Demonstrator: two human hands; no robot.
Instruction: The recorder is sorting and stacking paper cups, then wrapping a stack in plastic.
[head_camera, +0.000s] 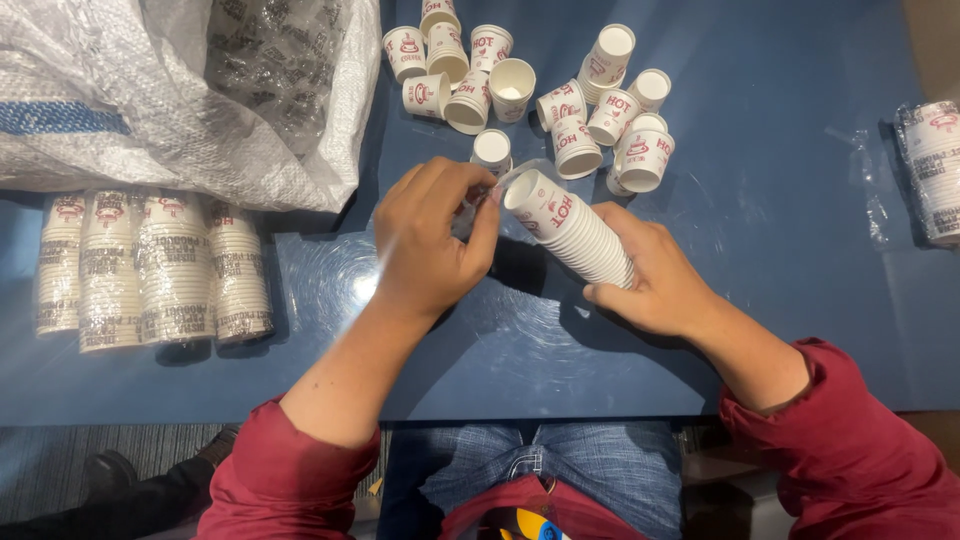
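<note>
Nested stack of white paper cups with red print (575, 232) lies tilted mid-table, clenched in my right hand (655, 285), my left hand (430, 240) pinching clear plastic wrap (490, 190) at its mouth, loose white paper cups (560, 100) far, wrapped cup sleeves (150, 268) left.

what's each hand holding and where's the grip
Right hand grips the stack of paper cups around its lower half. Left hand pinches something at its rim; unclear what.
</note>
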